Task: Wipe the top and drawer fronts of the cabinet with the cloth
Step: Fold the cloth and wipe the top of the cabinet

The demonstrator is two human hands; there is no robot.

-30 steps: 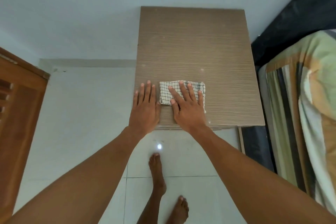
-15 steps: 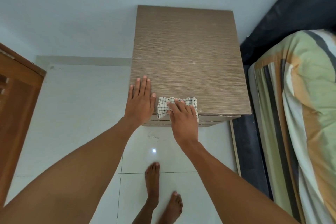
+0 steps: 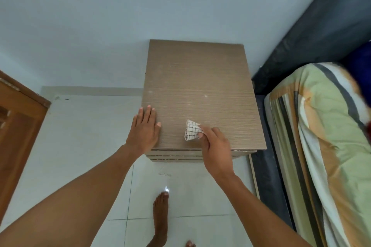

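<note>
The brown wood-grain cabinet (image 3: 197,86) stands against the pale wall, seen from above; thin strips of its drawer fronts (image 3: 176,155) show under the front edge. My right hand (image 3: 215,146) pinches a bunched white checked cloth (image 3: 191,129) over the front part of the top. My left hand (image 3: 144,128) lies flat, fingers apart, on the top's front left corner. A few pale specks dot the top.
A bed with a striped green and orange cover (image 3: 325,146) and a dark headboard (image 3: 313,32) stands close on the right. A brown wooden door (image 3: 18,118) is at the left. My bare feet (image 3: 160,218) are on the white tiled floor (image 3: 80,146).
My right hand went from pressing the flat cloth near the front edge to gathering it into a bunch and lifting it. The view has pulled back from the cabinet. My left hand stays flat.
</note>
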